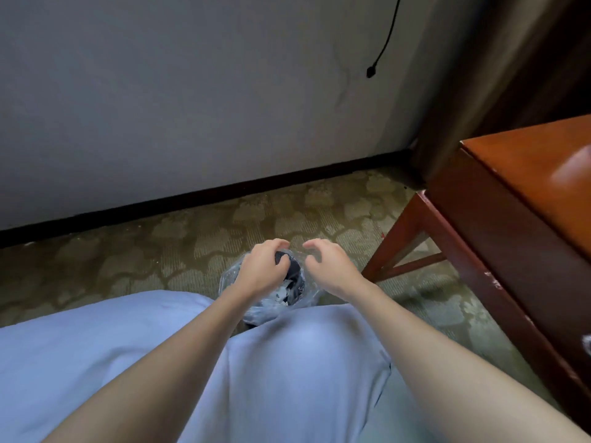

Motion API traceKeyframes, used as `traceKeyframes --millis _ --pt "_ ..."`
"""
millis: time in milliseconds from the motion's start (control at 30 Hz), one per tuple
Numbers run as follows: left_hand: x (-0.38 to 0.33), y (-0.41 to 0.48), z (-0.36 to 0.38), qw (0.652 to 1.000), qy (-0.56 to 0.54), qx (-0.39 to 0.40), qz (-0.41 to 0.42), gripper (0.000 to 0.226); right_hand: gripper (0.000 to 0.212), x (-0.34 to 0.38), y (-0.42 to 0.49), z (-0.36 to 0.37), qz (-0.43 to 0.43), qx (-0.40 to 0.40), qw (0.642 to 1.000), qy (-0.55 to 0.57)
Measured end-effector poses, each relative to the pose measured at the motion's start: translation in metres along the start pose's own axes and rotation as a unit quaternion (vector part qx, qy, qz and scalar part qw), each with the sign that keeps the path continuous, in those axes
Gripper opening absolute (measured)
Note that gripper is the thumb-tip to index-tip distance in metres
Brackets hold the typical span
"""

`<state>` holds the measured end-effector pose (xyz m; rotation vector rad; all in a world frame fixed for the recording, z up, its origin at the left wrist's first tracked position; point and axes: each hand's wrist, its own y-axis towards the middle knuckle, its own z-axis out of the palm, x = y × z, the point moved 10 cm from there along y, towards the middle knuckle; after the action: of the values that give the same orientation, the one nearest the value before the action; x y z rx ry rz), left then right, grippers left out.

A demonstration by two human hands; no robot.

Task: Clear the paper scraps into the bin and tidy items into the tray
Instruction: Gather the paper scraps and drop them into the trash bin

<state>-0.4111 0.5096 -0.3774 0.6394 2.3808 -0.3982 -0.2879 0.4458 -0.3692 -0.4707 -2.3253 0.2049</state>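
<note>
I see one worktop [527, 161] at the right, its leg near the one bin [232, 276] on the carpet [160, 244]. The person's pale blue clothing [303, 346] hides the bin's near rim. One cable [371, 71] hangs on the wall. Several white scraps [284, 292] lie inside the bin. The left hand [262, 265] curls its fingers at the far rim, and I cannot tell if they grip it. The right hand [326, 266] hovers beside it, fingers loosely curled and holding nothing.
</note>
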Motion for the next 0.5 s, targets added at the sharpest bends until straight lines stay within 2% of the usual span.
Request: traceKeyframes --millis 500 --pt "-0.165 -0.064 -0.049 0.979 0.097 -0.046 0.175 0.038 0.048 0.022 -0.138 -0.140 -0.044 -0.118 0.990 -0.062"
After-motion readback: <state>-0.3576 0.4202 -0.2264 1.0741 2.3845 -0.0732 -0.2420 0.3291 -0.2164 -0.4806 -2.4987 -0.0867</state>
